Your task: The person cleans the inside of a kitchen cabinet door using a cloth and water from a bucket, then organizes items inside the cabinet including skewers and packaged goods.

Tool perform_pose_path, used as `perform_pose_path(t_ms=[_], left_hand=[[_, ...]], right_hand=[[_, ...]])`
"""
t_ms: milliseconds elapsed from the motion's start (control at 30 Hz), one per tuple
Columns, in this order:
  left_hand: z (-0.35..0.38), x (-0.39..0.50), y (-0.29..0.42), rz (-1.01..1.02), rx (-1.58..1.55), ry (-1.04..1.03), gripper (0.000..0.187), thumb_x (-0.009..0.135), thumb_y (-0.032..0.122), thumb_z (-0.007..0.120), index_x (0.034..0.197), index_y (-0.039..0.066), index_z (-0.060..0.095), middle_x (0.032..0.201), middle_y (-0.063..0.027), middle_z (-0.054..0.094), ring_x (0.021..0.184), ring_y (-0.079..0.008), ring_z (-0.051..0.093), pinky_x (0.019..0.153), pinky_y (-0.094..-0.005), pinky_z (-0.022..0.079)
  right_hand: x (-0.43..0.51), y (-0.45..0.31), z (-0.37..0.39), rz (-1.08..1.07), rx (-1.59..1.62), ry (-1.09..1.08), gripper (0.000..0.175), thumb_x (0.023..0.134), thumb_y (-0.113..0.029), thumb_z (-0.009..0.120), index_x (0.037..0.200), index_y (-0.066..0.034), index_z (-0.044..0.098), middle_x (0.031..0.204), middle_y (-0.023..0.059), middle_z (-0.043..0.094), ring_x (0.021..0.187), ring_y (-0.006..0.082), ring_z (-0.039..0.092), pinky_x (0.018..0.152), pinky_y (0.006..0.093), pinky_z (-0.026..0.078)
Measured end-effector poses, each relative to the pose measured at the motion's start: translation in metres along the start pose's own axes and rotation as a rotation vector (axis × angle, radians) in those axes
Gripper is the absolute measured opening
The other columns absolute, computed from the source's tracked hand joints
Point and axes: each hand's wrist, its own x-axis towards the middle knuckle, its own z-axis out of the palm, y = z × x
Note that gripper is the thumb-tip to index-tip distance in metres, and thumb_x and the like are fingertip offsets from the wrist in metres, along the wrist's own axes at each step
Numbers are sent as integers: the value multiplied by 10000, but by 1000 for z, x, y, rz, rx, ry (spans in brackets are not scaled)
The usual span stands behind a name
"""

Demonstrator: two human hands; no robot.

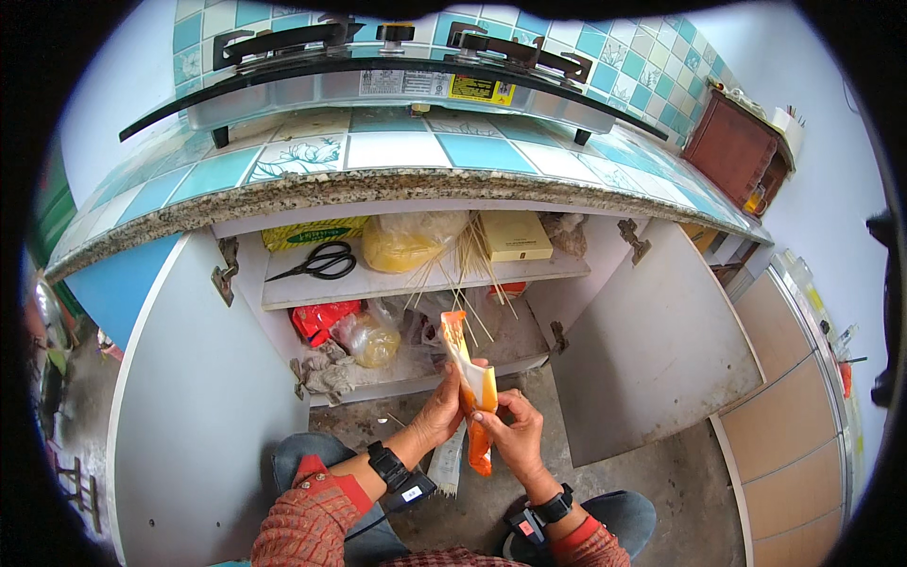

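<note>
An orange and white plastic packet (480, 390), torn or folded along its length, is held between both hands in front of the open cabinet. My left hand (445, 404) grips its left side, and my right hand (517, 429) pinches its lower right part. Thin pale sticks (464, 255) lie fanned over the upper shelf's edge, just beyond the packet. Below my hands, a long pale packet (448, 461) with writing stands or lies near the floor; which one I cannot tell.
Two cabinet doors (205, 397) (645, 354) stand open at either side. The upper shelf (340, 285) holds black-handled scissors (322, 262), a yellow-filled bag (404, 244) and a cream box (515, 237). Bags (368, 340) lie below. A gas stove (397, 78) sits on the tiled counter.
</note>
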Motion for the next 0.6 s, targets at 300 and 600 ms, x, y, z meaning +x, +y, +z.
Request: perform_pose_path(t_ms=[300, 600], left_hand=[[-3, 2, -23, -115, -147, 15, 450, 923, 464, 474, 1193, 106, 500, 1065, -8, 571, 1017, -140, 537, 933, -325, 420], [-3, 2, -16, -86, -2, 74, 354, 937, 318, 541, 1213, 104, 480, 1106, 4, 542, 1049, -112, 493, 923, -297, 390]], right_hand=[[7, 14, 8, 98, 213, 177, 185, 764, -41, 743, 866, -6, 592, 777, -41, 536, 715, 46, 494, 640, 197, 421], [13, 10, -15, 69, -36, 104, 107, 776, -28, 719, 834, 10, 637, 759, -7, 573, 688, 60, 519, 622, 211, 426]])
